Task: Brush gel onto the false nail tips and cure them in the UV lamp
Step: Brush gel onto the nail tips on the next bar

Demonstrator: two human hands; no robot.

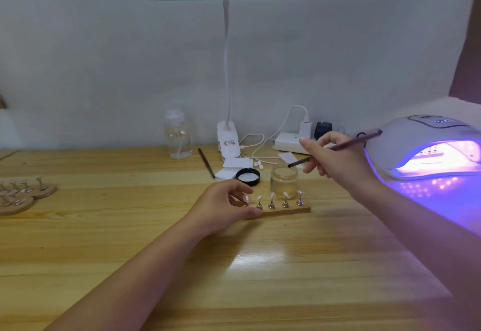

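A small wooden strip in the middle of the table carries several false nail tips on little metal stands. My left hand pinches the strip's left end between thumb and fingers. Right behind the strip stands an open gel jar. My right hand grips a thin dark brush, whose tip hovers just above the jar's mouth. At the right, the white UV lamp glows purple, with its opening toward me.
The jar's black lid lies left of the jar, beside white pads and a second brush. A clear bottle, a desk lamp base and a power strip line the wall. More nail stands sit far left.
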